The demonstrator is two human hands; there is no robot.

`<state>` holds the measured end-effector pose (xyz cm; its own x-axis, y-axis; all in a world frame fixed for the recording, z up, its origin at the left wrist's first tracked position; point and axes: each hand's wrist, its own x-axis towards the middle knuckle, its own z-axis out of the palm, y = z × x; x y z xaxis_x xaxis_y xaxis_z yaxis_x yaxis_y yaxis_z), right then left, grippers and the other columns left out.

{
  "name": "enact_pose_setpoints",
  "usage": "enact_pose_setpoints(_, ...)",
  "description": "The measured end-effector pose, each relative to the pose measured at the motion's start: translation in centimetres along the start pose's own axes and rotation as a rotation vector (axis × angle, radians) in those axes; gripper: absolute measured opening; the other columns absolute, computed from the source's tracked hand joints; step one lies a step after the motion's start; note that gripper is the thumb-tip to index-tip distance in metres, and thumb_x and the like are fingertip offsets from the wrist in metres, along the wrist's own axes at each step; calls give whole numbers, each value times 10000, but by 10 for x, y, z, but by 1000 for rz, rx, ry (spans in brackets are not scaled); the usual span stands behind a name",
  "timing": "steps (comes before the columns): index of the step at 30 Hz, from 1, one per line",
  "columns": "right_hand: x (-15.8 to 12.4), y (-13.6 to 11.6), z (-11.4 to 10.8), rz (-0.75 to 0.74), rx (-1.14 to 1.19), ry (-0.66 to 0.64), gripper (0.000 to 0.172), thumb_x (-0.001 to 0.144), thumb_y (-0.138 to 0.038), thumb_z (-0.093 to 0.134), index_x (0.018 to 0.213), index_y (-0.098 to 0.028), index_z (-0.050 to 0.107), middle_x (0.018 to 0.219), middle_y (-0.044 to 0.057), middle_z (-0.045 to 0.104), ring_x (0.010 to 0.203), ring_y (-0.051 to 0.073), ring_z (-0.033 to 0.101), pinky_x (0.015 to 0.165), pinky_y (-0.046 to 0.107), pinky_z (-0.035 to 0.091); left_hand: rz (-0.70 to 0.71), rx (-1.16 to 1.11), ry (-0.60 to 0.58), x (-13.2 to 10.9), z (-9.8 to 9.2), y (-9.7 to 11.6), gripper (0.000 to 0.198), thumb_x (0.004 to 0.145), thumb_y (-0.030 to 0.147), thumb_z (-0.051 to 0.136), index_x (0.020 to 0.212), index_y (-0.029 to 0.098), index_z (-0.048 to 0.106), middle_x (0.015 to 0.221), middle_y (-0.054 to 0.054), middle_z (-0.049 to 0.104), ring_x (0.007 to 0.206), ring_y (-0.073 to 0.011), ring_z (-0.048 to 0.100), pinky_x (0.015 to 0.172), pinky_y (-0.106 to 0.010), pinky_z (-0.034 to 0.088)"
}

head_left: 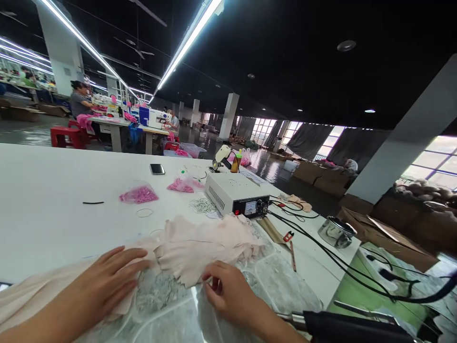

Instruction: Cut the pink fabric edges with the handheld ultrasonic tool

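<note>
Pale pink fabric pile (209, 240): just beyond and between both grips, crumpled, front edge ruffled. Left grip (114, 275) has fingers loosely extended over cloth at the pile's left end, nothing clasped. Right grip (230, 291) is curled, thumb and index near each other at the pile's front edge; can't tell if cloth is pinched. Below right grip: clear plastic covering (287, 281) on the white desk (53, 190). Beyond left grip: thin loop (144, 213), black strip (93, 203), bag of pink pieces (138, 194), smartphone (157, 169) farther out. Beyond right grip, past the pile: control box with analog meter (235, 190), tangle of pale loops (202, 205) just left of it. Right of right grip: small red-and-black tool (288, 236), then metal cup (333, 232) near the desk edge. Black-sleeved rod (350, 327) sits just beside the right forearm.
</note>
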<state>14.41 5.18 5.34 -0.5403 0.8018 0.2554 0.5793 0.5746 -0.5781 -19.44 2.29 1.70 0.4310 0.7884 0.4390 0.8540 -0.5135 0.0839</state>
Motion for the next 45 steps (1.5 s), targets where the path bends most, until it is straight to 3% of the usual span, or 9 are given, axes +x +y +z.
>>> enact_pose_setpoints(1,-5,7,-3,24,-2,25,187,753,-112,579,858,-179,719,782,57,722,610,162,642,603,275,495,-50,-86,-95,24,4,12,323,970,234,510,1241,299,673,1360,-41,634,1237,-261,589,1134,-459,370)
enact_pose_setpoints(6,-18,29,-7,72,12,107,171,750,-100,561,829,-165,699,760,57,711,567,141,611,539,245,451,-122,-175,-198,125,36,38,333,982,336,635,1271,177,589,1303,-102,597,1112,-264,628,928,-483,541)
enact_pose_setpoints(11,-22,34,-12,77,48,168,152,778,-137,577,841,-174,711,791,53,714,589,135,614,580,248,462,-176,-233,-323,155,46,33,310,988,352,626,1246,182,601,1257,-90,616,1043,-243,649,877,-440,566)
enact_pose_setpoints(20,-13,42,-16,35,73,204,169,739,-88,614,831,-175,725,783,48,715,596,144,620,605,269,446,-242,-202,-401,155,36,32,320,985,353,629,1252,180,598,1264,-90,612,1053,-249,647,880,-445,564)
enact_pose_setpoints(26,-13,38,-17,19,21,211,161,740,-88,624,831,-168,731,778,51,729,595,149,643,601,268,459,-278,-172,-369,154,38,32,321,986,350,629,1255,179,595,1263,-92,612,1050,-246,647,880,-445,564)
enact_pose_setpoints(32,-7,36,-17,-11,-76,222,193,751,-84,617,877,-171,734,801,56,747,603,162,668,612,283,498,-240,-166,-321,153,21,38,312,987,352,627,1247,181,600,1254,-90,617,1041,-242,650,874,-440,567)
enact_pose_setpoints(36,1,28,-10,-74,-155,239,281,761,-135,642,1031,-175,710,982,92,756,839,218,714,752,333,551,-193,-138,-295,148,9,55,305,985,357,633,1225,170,605,1208,-86,633,998,-225,659,849,-426,572)
enact_pose_setpoints(39,8,22,0,-140,-234,240,396,750,-213,689,1145,-194,671,1154,109,720,1041,261,668,863,377,545,-125,-136,-306,135,7,76,249,1040,290,468,947,169,663,940,-35,659,794,-173,659,756,-342,543)
enact_pose_setpoints(45,18,25,21,-251,-396,116,53,780,-196,673,807,-190,719,945,106,759,860,258,660,742,365,526,-22,-189,-380,87,8,104,400,991,275,325,768,223,653,841,-21,647,700,-152,664,655,-253,439)
